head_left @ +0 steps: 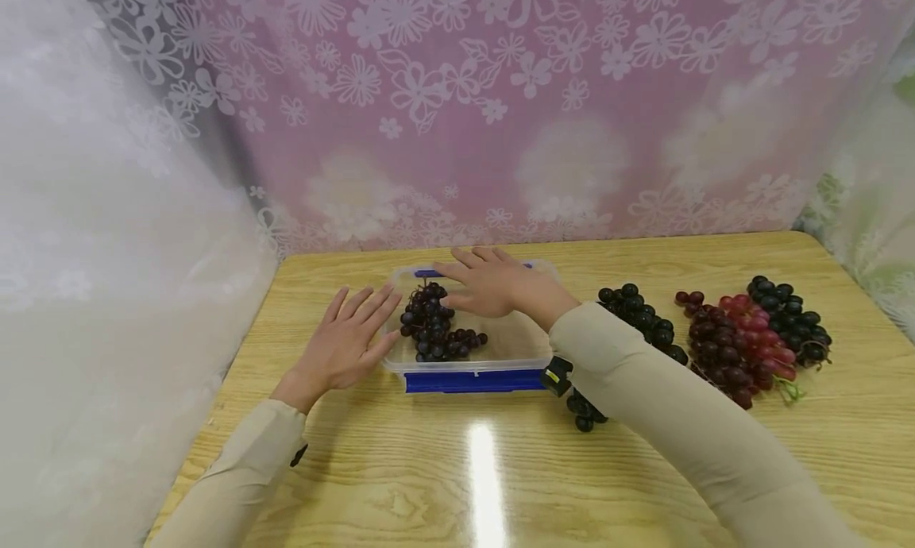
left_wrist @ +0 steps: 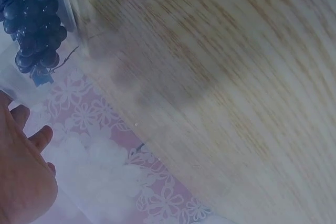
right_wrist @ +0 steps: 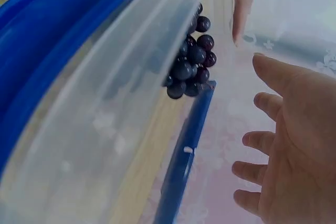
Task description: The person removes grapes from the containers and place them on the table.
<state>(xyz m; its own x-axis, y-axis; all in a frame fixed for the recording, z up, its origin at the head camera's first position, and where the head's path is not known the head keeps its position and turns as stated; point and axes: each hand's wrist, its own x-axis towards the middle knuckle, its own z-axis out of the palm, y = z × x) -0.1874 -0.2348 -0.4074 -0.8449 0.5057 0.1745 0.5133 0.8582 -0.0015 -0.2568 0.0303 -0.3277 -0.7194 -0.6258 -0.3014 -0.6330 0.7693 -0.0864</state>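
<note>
A clear plastic container (head_left: 515, 364) with blue latches stands on the table, holding a bunch of dark purple grapes (head_left: 429, 323) at its left side. My left hand (head_left: 346, 345) is at the container's left edge, fingers extended; whether it touches the wall I cannot tell. Over the container's far part my right hand (head_left: 493, 284) spreads its fingers and holds nothing. In the right wrist view the right hand (right_wrist: 299, 140) appears apart from the grapes (right_wrist: 191, 59). In the left wrist view the left hand (left_wrist: 23, 174) is partly cut off by the frame edge.
Right of the container lie black grapes (head_left: 643, 318), dark red grapes (head_left: 717, 345), bright red grapes (head_left: 761, 333) and another black bunch (head_left: 793, 314). More black grapes (head_left: 584, 422) show beneath my right sleeve. A pink flowered curtain (head_left: 465, 159) hangs behind the wooden table (head_left: 386, 468).
</note>
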